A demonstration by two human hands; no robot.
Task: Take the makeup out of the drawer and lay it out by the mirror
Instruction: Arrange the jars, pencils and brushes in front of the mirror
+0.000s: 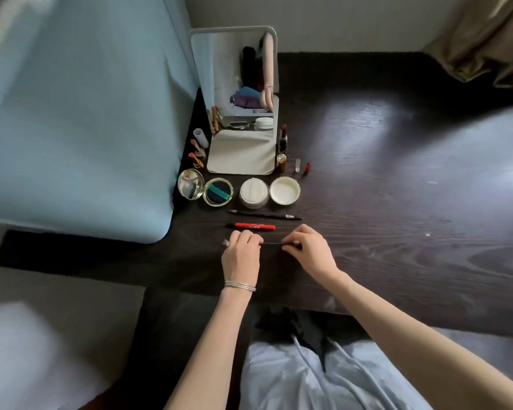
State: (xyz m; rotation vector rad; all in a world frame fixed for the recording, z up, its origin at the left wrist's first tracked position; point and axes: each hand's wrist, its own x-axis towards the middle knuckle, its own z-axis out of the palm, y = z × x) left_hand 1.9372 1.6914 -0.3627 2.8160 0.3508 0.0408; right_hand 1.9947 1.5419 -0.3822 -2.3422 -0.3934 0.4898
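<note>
Makeup: most of it already lies on the dark wood-grain table (382,202) around the mirror (240,113); drawer not in view. Head view: both hands hold one thin black brush (271,244), long axis left–right, parallel to the pieces above it. Left hand (240,255) has fingers curled over the brush's left part, with the pale bristle tip (225,241) poking out past the knuckles. Right hand (304,251) pinches the right end between thumb and fingertips. Whether the brush touches the table I cannot tell. Just above it a red pen (253,226), then a slim black pencil (264,215), both matte, both left–right. Above those a row of round pieces: open gold-rimmed compact (203,187), white jar (253,193), its lid (285,190). Lipsticks (197,156) stand left of the mirror, small bottles (282,143) right. Judgement: next is to set the brush down as a third parallel line; both hands equally near, so a straight lowering should do.
</note>
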